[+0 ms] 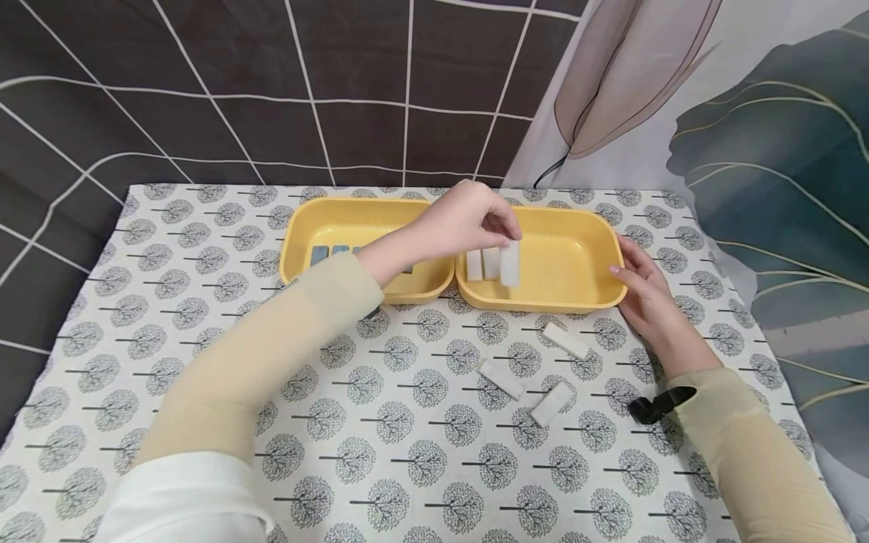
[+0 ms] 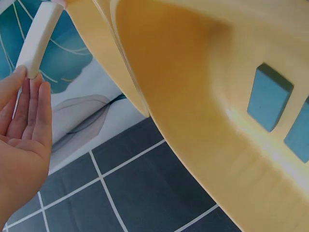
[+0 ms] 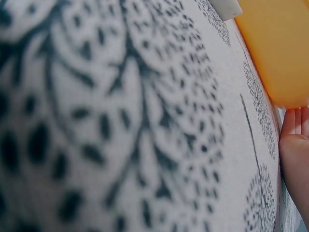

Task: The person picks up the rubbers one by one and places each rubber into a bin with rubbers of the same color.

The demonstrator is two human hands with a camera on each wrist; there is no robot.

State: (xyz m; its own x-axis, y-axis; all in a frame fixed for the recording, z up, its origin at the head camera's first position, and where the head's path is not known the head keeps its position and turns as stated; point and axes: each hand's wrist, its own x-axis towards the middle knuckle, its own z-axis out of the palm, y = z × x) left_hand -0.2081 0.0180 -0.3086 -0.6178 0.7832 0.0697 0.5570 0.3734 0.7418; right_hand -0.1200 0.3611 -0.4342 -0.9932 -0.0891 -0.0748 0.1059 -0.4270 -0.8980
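My left hand [image 1: 465, 215] pinches one end of a white rectangular block [image 1: 509, 265] between thumb and fingertips, over the left part of the right-hand yellow bin [image 1: 563, 260]. In the left wrist view the white block [image 2: 39, 41] stands out from the fingertips. Beside it in that bin, white blocks [image 1: 474, 265] sit in a row, partly hidden. At the bin's right end, my right hand [image 1: 648, 294] holds the wall, thumb at the rim and fingers outside. The right wrist view has this hand [image 3: 295, 150] against the bin's outer side [image 3: 280, 53].
A second yellow bin [image 1: 366, 215] adjoins on the left, with several blue-grey blocks [image 1: 320, 255] inside, partly behind my left forearm. Three white blocks, including one near the bin [image 1: 566, 341], lie on the tree-print cloth [image 1: 421, 452]. Behind stand a dark tiled wall [image 1: 360, 53] and a curtain [image 1: 781, 151].
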